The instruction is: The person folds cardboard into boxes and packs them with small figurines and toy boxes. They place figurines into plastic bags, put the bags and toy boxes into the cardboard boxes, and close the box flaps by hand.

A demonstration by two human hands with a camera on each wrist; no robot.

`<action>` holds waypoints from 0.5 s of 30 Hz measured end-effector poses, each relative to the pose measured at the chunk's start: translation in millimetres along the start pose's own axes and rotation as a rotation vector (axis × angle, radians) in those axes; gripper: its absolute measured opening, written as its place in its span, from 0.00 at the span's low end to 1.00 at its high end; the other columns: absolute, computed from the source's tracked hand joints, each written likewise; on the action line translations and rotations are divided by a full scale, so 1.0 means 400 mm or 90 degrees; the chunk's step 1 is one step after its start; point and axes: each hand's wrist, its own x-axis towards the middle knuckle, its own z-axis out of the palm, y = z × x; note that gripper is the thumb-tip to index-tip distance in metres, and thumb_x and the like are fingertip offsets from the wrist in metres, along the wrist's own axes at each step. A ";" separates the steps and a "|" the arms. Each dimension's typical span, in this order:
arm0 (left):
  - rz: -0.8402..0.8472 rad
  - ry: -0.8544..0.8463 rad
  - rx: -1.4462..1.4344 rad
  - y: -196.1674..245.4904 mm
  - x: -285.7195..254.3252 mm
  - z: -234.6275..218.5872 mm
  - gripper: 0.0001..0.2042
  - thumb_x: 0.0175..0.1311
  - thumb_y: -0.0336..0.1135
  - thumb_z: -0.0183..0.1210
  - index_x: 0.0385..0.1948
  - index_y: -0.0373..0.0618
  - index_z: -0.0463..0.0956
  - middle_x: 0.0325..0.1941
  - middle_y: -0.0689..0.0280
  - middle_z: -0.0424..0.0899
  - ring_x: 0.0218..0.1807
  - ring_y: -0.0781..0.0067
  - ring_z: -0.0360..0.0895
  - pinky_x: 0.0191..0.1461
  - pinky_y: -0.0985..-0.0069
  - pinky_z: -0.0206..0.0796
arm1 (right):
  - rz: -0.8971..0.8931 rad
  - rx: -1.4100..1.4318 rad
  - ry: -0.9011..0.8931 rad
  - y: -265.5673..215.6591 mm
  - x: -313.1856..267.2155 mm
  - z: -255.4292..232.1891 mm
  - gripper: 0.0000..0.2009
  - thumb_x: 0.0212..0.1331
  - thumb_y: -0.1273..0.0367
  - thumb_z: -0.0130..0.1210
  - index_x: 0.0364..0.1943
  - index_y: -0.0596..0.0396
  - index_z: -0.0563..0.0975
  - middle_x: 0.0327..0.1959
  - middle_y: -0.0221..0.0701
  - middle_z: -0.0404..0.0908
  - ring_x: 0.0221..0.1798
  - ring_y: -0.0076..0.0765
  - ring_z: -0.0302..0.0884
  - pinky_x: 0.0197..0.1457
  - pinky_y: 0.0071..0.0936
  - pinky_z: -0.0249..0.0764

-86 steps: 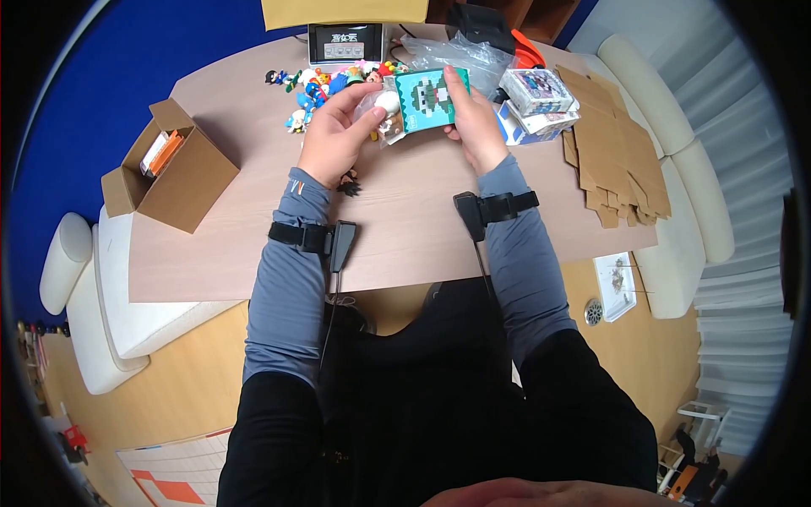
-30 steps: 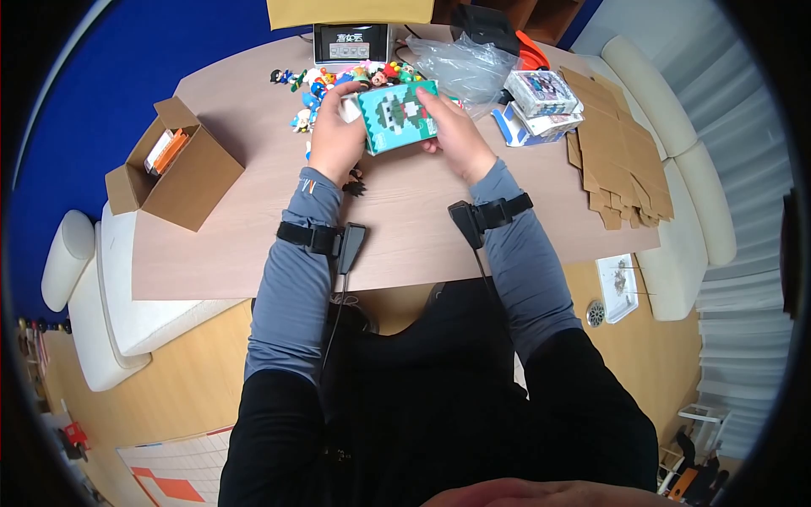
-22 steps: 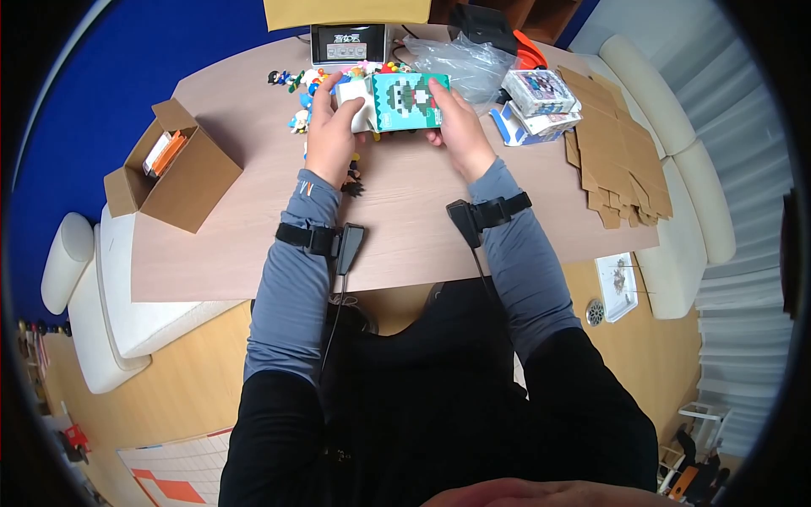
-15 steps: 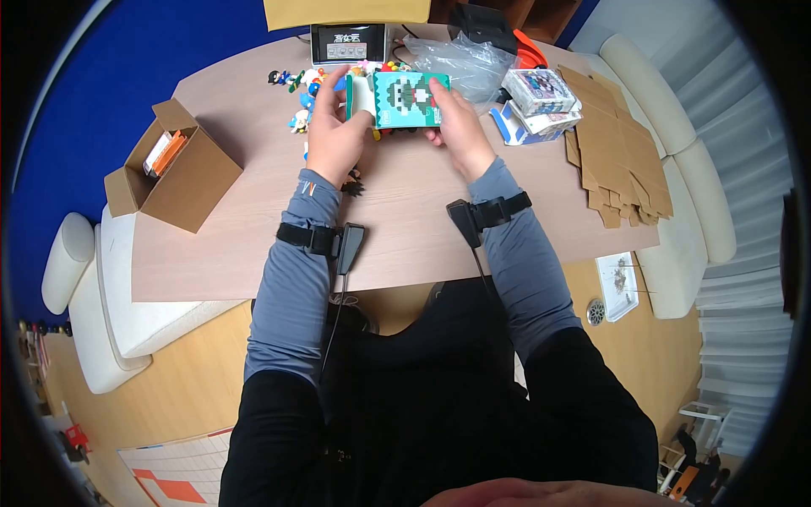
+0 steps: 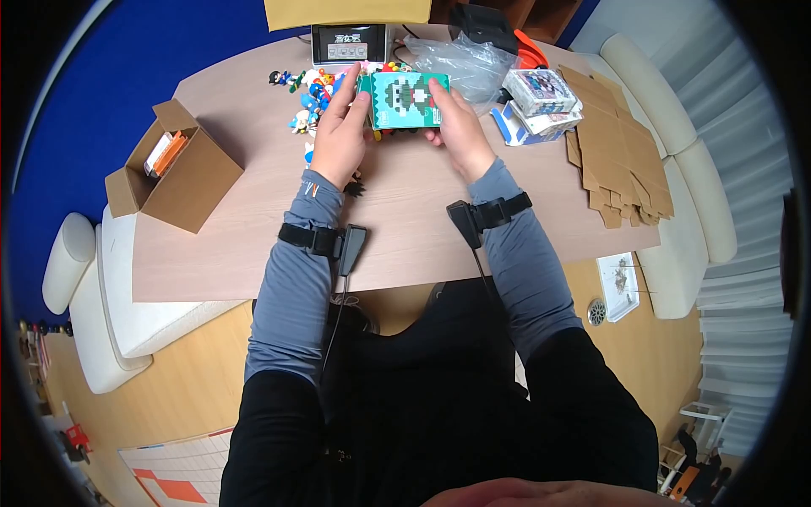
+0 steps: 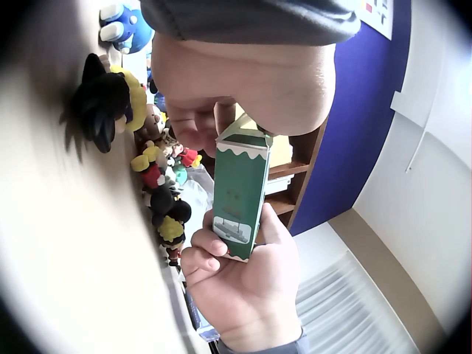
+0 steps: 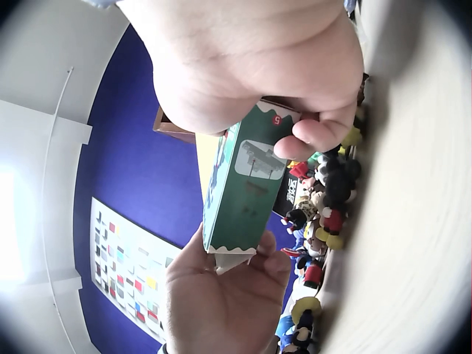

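A small teal cardboard box [image 5: 409, 100] with a pixel-style character on its face is held up over the table between both hands. My right hand [image 5: 463, 127] grips its right end, thumb on the printed face and fingers beneath. At the left end, my left hand [image 5: 340, 133] has its thumb at the end flap and its fingers behind. In the left wrist view the box's dark green side [image 6: 237, 188] shows, its flap end partly folded in at the left hand. The right wrist view shows the flap's pale edge [image 7: 230, 259] by the left fingers. The inside of the box is hidden.
Toy figures [image 5: 314, 95] crowd the table behind the hands. A clear plastic bag [image 5: 465, 66] and stacked boxes [image 5: 541, 106] lie right of them, flattened cardboard [image 5: 621, 152] farther right. An upright carton [image 5: 187, 176] stands at the left, a small screen [image 5: 349, 44] at the back.
A clear bag of white and brown bits at the box's left end has gone from sight. The white inner flap has folded over as the left hand moved in; the right hand keeps its grip.
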 end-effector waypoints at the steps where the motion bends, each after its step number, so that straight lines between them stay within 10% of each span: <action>1: 0.000 0.000 0.000 0.000 0.001 -0.002 0.26 0.78 0.42 0.52 0.76 0.58 0.62 0.42 0.76 0.74 0.32 0.90 0.64 0.32 0.87 0.63 | 0.000 0.000 0.000 -0.001 0.000 0.000 0.23 0.73 0.47 0.50 0.48 0.53 0.75 0.30 0.24 0.78 0.21 0.17 0.69 0.21 0.16 0.63; 15: 0.004 -0.136 0.114 0.003 -0.008 -0.001 0.47 0.73 0.51 0.58 0.81 0.45 0.33 0.55 0.61 0.78 0.40 0.78 0.73 0.36 0.80 0.69 | -0.002 0.059 -0.052 0.013 -0.001 0.002 0.19 0.75 0.51 0.46 0.53 0.53 0.70 0.31 0.26 0.78 0.23 0.20 0.73 0.23 0.17 0.67</action>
